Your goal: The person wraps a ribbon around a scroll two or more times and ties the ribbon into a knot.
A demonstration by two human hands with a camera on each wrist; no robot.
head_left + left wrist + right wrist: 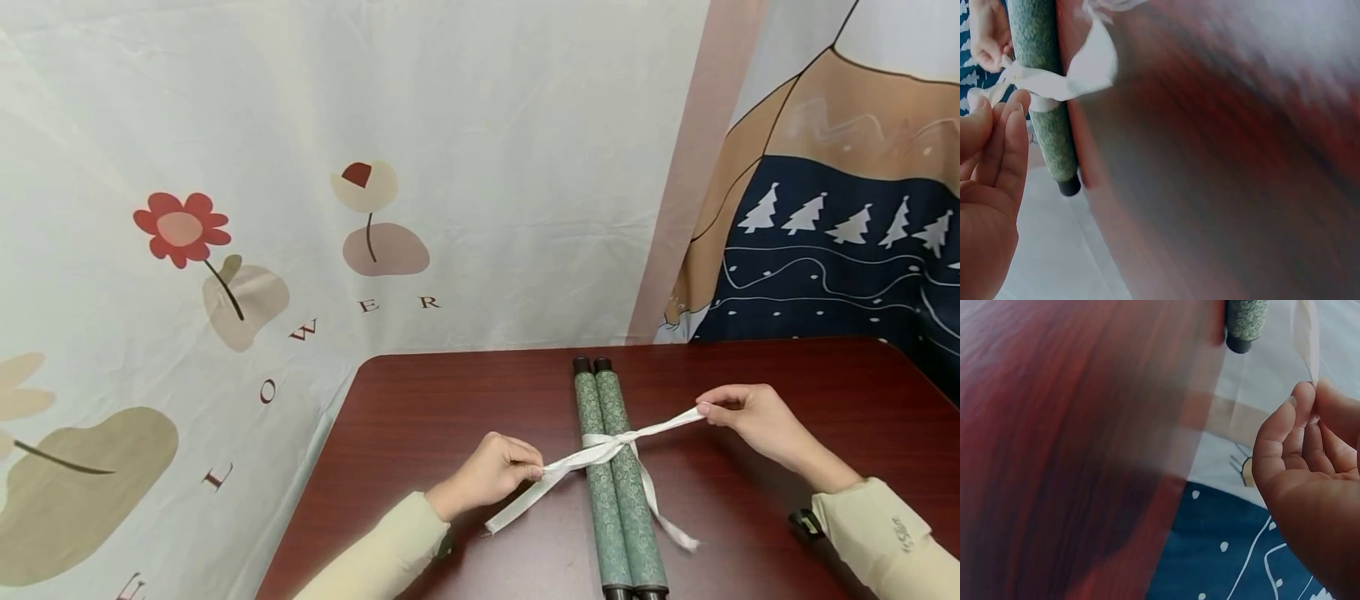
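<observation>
Two green patterned rolled scrolls (632,517) with black end knobs lie side by side on the table, pointing away from me. A white cloth ribbon (588,457) wraps both around the middle and crosses in a knot on top. To the left, my left hand (495,468) pinches one part of the ribbon, with a loose tail hanging below the fingers. My right hand (765,423) pinches the other part between thumb and fingertips, up and to the right; the right wrist view shows that ribbon (1307,337) too. Both stretches look taut. Another ribbon tail droops right of the scrolls.
The dark red wooden table (450,392) has rounded far corners. Behind it hangs a pale curtain (525,208) printed with flowers and letters, beside a navy and brown printed one (840,275) at the right. A dark band (806,523) sits at the right wrist.
</observation>
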